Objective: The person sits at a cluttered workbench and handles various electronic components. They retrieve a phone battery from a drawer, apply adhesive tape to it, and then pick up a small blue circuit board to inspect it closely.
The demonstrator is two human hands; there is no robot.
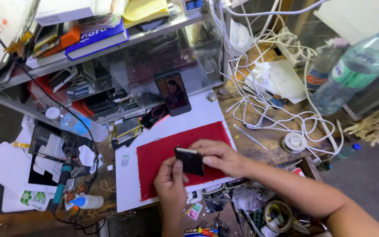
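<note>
Both my hands hold one small black flat rectangular part (189, 160) above a red cloth mat (154, 162) that lies on a white board (128, 184). My left hand (171, 181) grips its lower left edge, thumb on the face. My right hand (220, 156) pinches its right side from above. A dark smartphone (173, 93) with a lit screen leans upright against a glass cabinet behind the mat.
A soldering iron (63, 179) with a teal handle lies at left beside a clear bottle (77, 124). White cables (268, 105) tangle at right near a solder spool (294, 142) and two plastic bottles (356, 66). Small parts and tools fill an open drawer (242, 206) below.
</note>
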